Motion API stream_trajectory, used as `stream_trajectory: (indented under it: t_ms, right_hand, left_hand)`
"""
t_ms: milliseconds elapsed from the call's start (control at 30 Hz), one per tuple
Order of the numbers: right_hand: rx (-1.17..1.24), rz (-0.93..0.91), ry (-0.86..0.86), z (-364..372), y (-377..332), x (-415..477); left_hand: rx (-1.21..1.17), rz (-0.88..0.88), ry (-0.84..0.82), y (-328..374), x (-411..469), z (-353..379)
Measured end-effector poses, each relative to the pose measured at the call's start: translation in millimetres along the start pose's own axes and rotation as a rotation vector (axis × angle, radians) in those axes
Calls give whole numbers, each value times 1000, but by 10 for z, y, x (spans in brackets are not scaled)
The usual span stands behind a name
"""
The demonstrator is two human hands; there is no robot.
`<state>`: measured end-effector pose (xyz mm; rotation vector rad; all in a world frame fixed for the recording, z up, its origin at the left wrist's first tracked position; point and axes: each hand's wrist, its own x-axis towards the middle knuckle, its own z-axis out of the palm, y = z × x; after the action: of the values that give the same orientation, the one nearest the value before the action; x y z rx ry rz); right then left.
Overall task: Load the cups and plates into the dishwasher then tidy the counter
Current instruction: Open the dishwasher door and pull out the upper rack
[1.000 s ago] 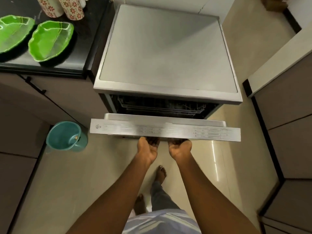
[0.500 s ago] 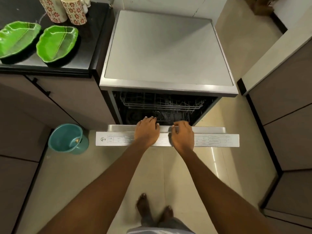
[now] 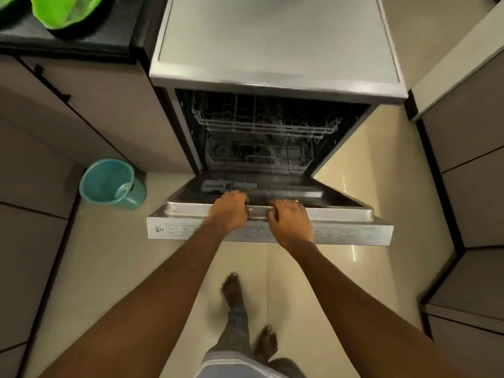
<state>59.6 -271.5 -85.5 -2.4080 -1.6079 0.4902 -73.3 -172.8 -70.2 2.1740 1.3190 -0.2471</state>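
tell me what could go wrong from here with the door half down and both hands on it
1. The left hand and right hand grip only the top edge of the dishwasher door; if they slip, it could drop hard.
2. The bare foot stands close in front of the door, so a falling edge might reach it.
3. The teal bucket stands beside the door's left corner and could be kicked when fetching the green plate.
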Motion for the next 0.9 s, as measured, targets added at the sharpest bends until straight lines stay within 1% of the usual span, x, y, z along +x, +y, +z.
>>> stream_trajectory:
  t_ms: [133, 267, 467, 633, 733, 900]
  right_hand:
    - [17, -7, -47, 491, 173, -583]
    - [36, 4, -155, 1066, 388, -1110]
    - [45, 56, -256, 1967, 668, -1622]
    - [29, 93, -241, 2696, 825, -1878]
    - [44, 146, -244, 3224, 956, -2016]
    - [102, 209, -246, 3986, 1202, -2187]
  left_hand:
    - [-19, -75, -57, -120, -334, 549]
    - [47, -119, -96, -290, -628, 1345]
    - [74, -91, -98, -652, -911, 2423]
    - [67, -38, -102, -1044, -912, 3146]
    - [64, -7, -103, -1287, -860, 3635]
    - [51, -4, -39, -1591, -876, 4452]
